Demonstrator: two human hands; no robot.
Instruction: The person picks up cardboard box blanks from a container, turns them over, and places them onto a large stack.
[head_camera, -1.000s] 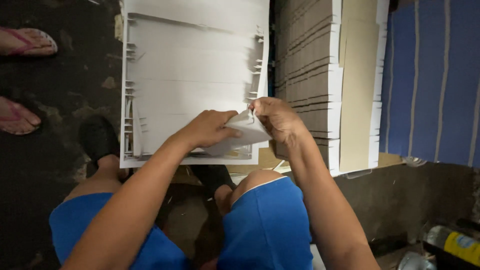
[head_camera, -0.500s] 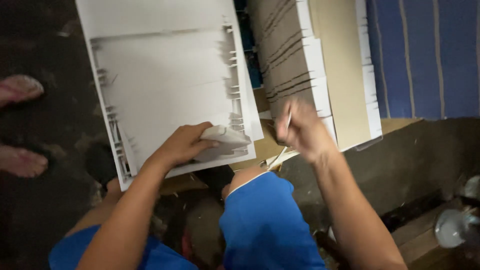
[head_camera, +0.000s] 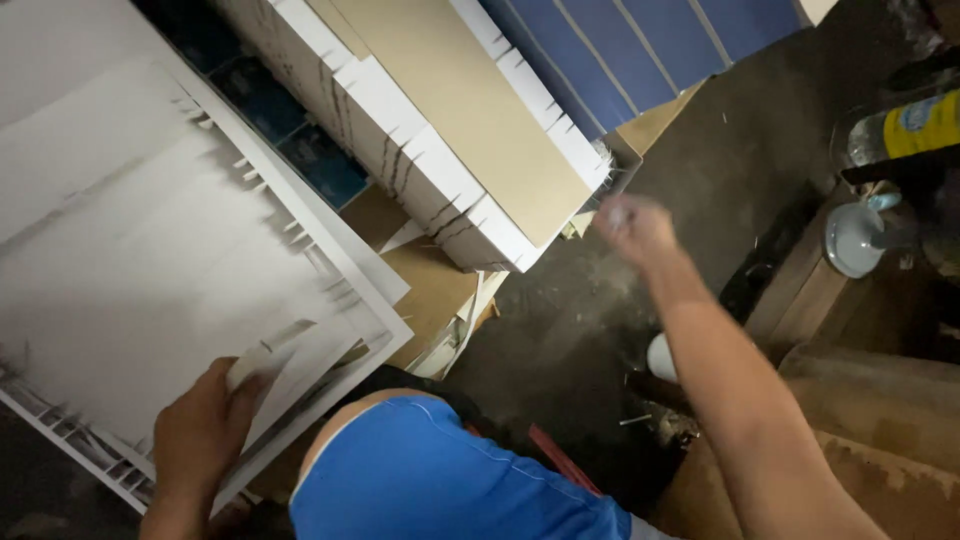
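A large white die-cut card sheet (head_camera: 150, 250) lies on a pile in front of me, with notched edges. My left hand (head_camera: 200, 440) rests on its near corner, fingers curled over a loose white strip (head_camera: 262, 362) of the sheet. Off to the right, my right hand (head_camera: 632, 228) is stretched out over the dark floor, away from the sheet. It is blurred, the fingers look closed, and I cannot tell if it holds anything. My knee in blue shorts (head_camera: 420, 480) is below the sheet.
A tall stack of white-edged brown card sheets (head_camera: 450, 150) stands behind the sheet, with a blue striped stack (head_camera: 620, 50) beyond. At the right are a yellow-labelled bottle (head_camera: 900, 125), a pale round cup (head_camera: 855, 240) and a wooden board (head_camera: 870, 400). Scraps litter the floor.
My right hand has left the sheet and swung out to the right over the floor. My left hand stays on the sheet's corner. The view has turned to the right.
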